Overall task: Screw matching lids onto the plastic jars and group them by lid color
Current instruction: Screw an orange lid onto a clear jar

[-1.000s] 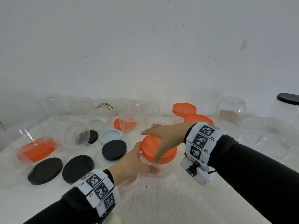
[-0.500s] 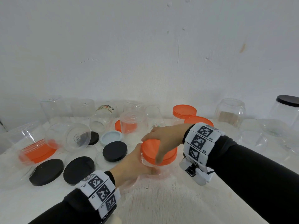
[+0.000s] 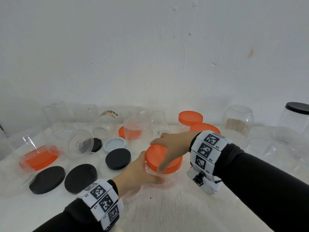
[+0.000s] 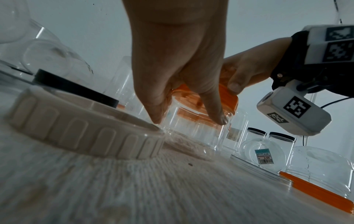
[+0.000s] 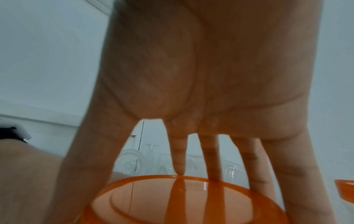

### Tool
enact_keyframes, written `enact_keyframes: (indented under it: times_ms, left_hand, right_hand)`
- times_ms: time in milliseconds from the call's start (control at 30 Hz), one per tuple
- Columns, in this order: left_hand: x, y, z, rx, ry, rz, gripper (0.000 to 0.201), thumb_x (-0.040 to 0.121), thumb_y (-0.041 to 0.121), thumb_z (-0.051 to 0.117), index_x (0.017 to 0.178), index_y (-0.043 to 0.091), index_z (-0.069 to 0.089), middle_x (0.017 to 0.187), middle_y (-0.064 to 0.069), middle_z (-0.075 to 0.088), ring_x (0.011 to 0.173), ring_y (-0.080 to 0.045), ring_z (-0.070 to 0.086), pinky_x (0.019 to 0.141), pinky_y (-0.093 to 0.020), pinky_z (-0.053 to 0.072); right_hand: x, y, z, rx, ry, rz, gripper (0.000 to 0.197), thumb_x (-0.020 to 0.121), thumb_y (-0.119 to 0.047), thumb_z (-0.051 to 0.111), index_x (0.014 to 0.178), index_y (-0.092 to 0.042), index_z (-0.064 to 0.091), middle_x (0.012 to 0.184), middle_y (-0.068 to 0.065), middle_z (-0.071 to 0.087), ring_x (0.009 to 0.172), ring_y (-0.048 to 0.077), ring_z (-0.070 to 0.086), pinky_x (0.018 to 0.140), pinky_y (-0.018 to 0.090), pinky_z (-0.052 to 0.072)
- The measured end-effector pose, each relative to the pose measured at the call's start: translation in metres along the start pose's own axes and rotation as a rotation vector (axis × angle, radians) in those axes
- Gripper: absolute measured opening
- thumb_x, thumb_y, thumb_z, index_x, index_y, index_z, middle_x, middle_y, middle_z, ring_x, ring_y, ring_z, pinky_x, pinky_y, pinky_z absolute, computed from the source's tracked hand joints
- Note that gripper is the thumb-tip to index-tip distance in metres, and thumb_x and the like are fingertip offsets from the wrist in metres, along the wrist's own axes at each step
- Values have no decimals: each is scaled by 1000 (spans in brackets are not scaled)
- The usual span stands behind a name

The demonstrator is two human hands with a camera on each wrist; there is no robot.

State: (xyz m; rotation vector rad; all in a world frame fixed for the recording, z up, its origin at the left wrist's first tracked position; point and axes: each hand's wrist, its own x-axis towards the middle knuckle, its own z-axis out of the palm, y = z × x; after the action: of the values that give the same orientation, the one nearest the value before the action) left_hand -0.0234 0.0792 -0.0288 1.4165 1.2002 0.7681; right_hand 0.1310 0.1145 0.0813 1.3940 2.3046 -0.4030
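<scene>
The right hand [image 3: 173,146] gripped the orange lid [image 3: 163,159] and the left hand [image 3: 138,174] held the clear jar [image 3: 160,177]; neither grip had shifted, so tightening appeared near completion.

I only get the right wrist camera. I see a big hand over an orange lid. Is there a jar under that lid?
Observer: Yes, the orange lid sits on a clear jar standing on the white table.
Operator: Is somebody holding the jar?
Observer: The left hand grips the jar's side, just under the lid.
Operator: Are there more orange ones?
Observer: Two more orange-lidded jars stand behind the right hand, near the wall.
Operator: Any other lids?
Observer: Loose black lids lie on the table to the left.
</scene>
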Motion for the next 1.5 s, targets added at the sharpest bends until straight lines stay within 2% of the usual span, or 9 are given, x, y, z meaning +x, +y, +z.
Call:
enact_keyframes:
  times_ms: [100, 233, 333, 667, 800, 900, 1100, 1333, 1500]
  left_hand:
    - [0, 0, -1, -6, -5, 3, 88, 66, -1, 85, 133, 26, 35, 126, 4, 57, 107, -6, 59, 67, -8, 50]
    - [1, -2, -2, 2, -10, 0, 90, 65, 3, 87, 134, 28, 34, 128, 5, 57, 112, -7, 58, 70, -10, 50]
    - [2, -2, -3, 34, -3, 4, 97, 60, 13, 91, 135, 30, 32, 130, 7, 54, 117, -8, 55, 76, -11, 49]
    - [2, -3, -2, -17, -24, 31, 93, 57, 8, 88, 130, 30, 35, 127, 5, 56, 111, -7, 58, 71, -10, 50]
    - [2, -3, -3, 46, -4, 30, 101, 50, 26, 89, 132, 33, 31, 129, 11, 53, 116, -4, 54, 75, -9, 48]
    - [3, -3, -3, 55, 3, 25, 98, 58, 17, 92, 133, 32, 31, 127, 12, 53, 113, -3, 54, 72, -7, 48]
    - [2, -3, -2, 11, -8, 19, 92, 64, 5, 87, 135, 28, 33, 128, 5, 55, 112, -6, 57, 70, -9, 50]
    - [3, -4, -3, 37, 12, 9, 93, 62, 10, 89, 135, 28, 33, 128, 8, 54, 115, -7, 55, 73, -9, 49]
    - [2, -4, -2, -15, -11, 9, 87, 64, 3, 87, 131, 28, 37, 127, 4, 58, 110, -6, 59, 69, -8, 49]
  right_hand:
    - [1, -2, 5, -4, 52, 47, 98, 72, -81, 52, 150, -33, 20, 152, -2, 22, 73, 12, 47, 80, 37, 41]
    - [5, 3, 6, -53, 54, 89, 106, 68, -85, 51, 151, -27, 19, 154, 3, 22, 131, 28, 41, 99, 45, 38]
    - [3, 6, 2, -21, -3, 0, 106, 69, -71, 67, 151, -42, 6, 158, -10, 10, 142, 26, 25, 109, 52, 31]
    - [6, 6, 5, -44, 63, 55, 102, 70, -83, 52, 146, -19, 29, 149, 1, 27, 125, 26, 45, 96, 43, 42]
    - [5, 9, 1, -5, 31, -34, 104, 70, -66, 70, 152, -35, 13, 156, -12, 13, 141, 22, 25, 109, 51, 32]
    - [5, 9, 0, 18, 3, -77, 101, 70, -59, 74, 149, -45, 13, 153, -16, 16, 141, 19, 25, 109, 50, 32]
    - [12, 4, 10, -24, 86, 17, 105, 68, -82, 56, 150, -27, 21, 154, -2, 18, 133, 26, 37, 102, 49, 39]
    - [8, 5, 0, 12, 12, -74, 102, 70, -60, 73, 150, -41, 13, 153, -13, 17, 140, 21, 27, 107, 50, 34]
    - [11, 1, 7, -33, 87, -2, 101, 69, -79, 59, 149, -29, 23, 150, -4, 24, 135, 26, 34, 102, 50, 38]
